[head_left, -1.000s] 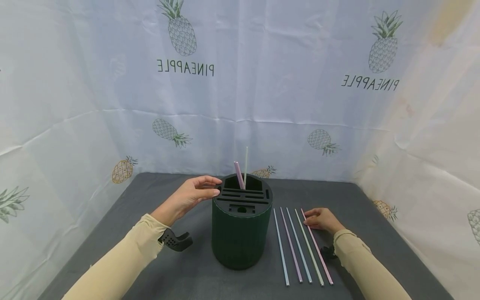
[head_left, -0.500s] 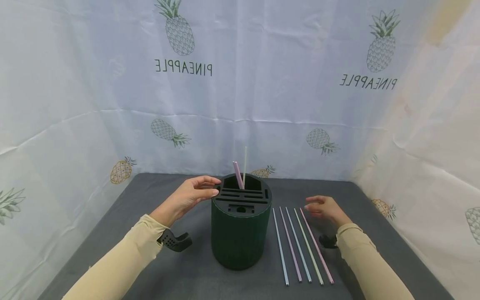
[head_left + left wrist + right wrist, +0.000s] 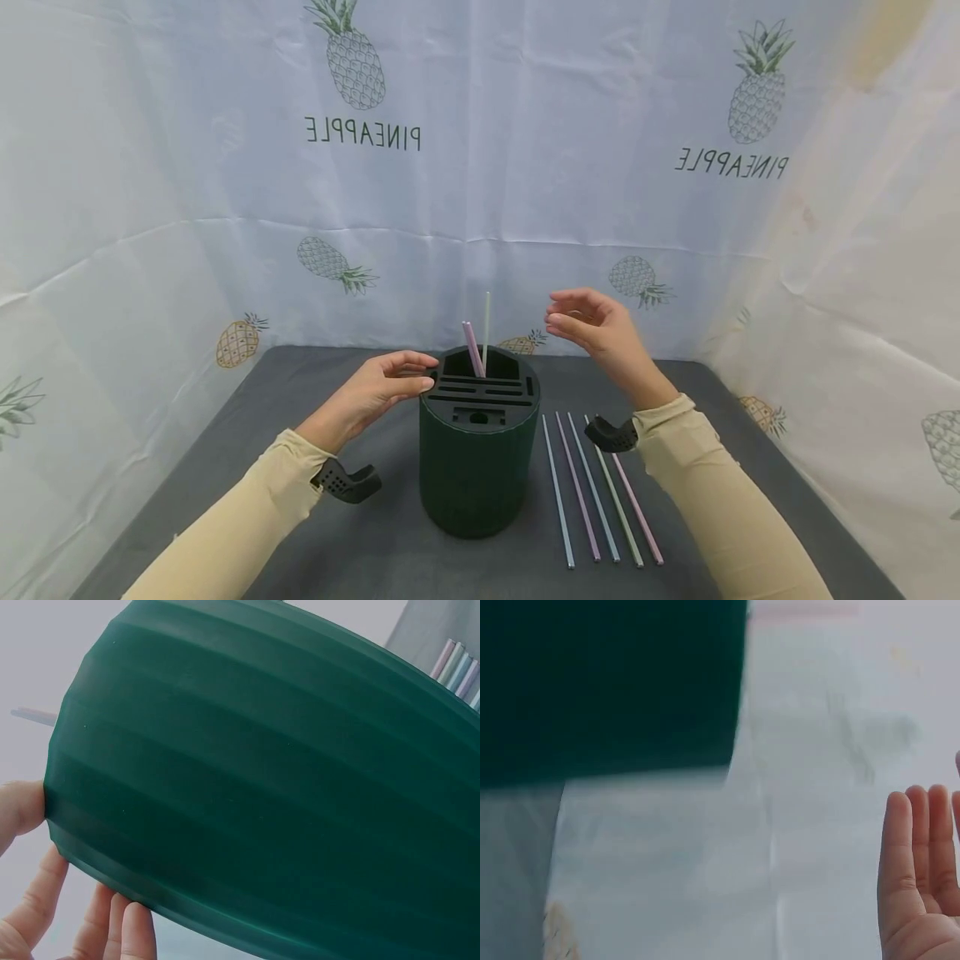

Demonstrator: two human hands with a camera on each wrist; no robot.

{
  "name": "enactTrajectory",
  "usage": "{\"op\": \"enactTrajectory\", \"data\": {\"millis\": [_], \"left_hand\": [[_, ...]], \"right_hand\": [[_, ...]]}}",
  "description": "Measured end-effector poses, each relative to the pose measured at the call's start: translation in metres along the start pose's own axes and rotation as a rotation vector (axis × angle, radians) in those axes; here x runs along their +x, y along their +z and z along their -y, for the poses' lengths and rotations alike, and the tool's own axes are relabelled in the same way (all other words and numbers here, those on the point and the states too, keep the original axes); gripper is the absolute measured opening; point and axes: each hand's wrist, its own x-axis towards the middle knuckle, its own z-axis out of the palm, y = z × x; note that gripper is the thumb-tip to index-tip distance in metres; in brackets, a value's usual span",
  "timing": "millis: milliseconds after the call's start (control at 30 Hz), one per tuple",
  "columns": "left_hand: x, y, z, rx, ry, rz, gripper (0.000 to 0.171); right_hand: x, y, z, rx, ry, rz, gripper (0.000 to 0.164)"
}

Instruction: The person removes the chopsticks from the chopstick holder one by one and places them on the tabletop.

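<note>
A dark green cylindrical knife and utensil holder (image 3: 474, 483), its black top cut with slots, stands upright on the table. Two pink sticks (image 3: 472, 346) and a pale green stick (image 3: 487, 325) rise from its rear opening. My left hand (image 3: 378, 390) touches the holder's left rim; in the left wrist view its fingertips (image 3: 139, 930) lie along the ribbed green side. My right hand (image 3: 600, 333) is raised behind and right of the holder, fingers extended and nothing held. Under the right wrist, several thin pastel sticks (image 3: 581, 492) lie side by side; the wrist camera hides part of two.
The dark grey table (image 3: 360, 542) carries the holder and the sticks. A white cloth (image 3: 480, 167) printed with pineapples hangs behind and along both sides. A black wrist camera (image 3: 347, 482) sticks out under the left wrist, another black camera (image 3: 611, 434) under the right.
My right hand has left the far end of the rightmost pink stick, rising and moving left towards the holder with nothing in it. The row of sticks and my left hand stay put.
</note>
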Motion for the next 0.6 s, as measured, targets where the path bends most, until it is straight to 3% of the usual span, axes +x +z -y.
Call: {"op": "enactTrajectory", "data": {"millis": [267,600], "left_hand": [[0.001,0.001,0.000,0.001,0.007,-0.002,0.050],[0.000,0.000,0.000,-0.002,0.005,0.010,0.048]], "right_hand": [[0.020,0.051,0.013,-0.164,0.035,0.162,0.034],[0.026,0.068,0.002,-0.297,0.063,0.317,0.031]]}}
